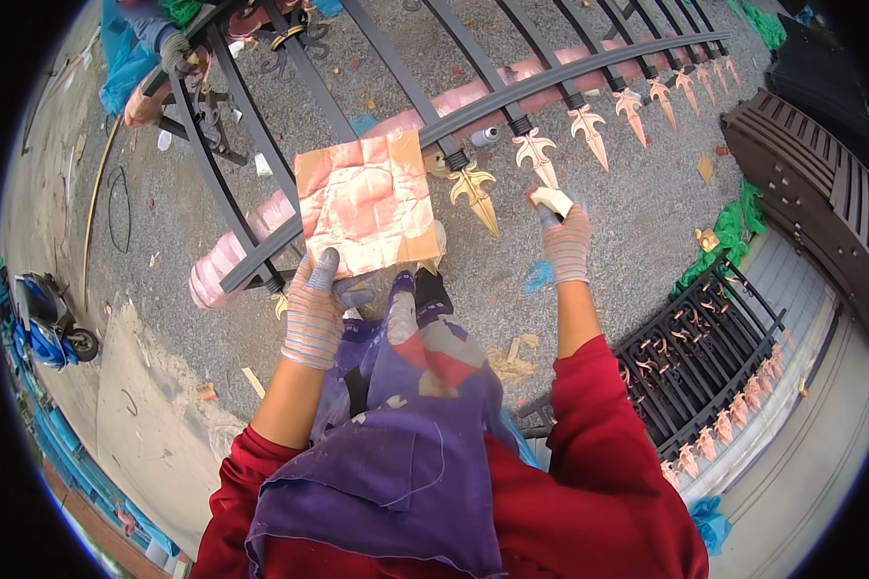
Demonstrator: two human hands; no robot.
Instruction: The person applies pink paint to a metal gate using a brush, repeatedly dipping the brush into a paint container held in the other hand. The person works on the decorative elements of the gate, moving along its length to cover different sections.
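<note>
Well left of the cardboard (369, 207) stands a scooter (53, 323). Above and left of the cardboard, a co-worker's gloved hand (175, 53) is at the black fence (512, 95), which runs partly behind the cardboard. At the cardboard's lower left corner, the left hand (316, 311) has its grip closed on it, thumb on top. Just right of the cardboard is a gold spearhead (475, 193); farther right, the right hand (567, 239) has its grip closed around a pale block (551, 201). Well right of the cardboard are a smaller railing (705, 347) and a brown slatted panel (811, 188).
</note>
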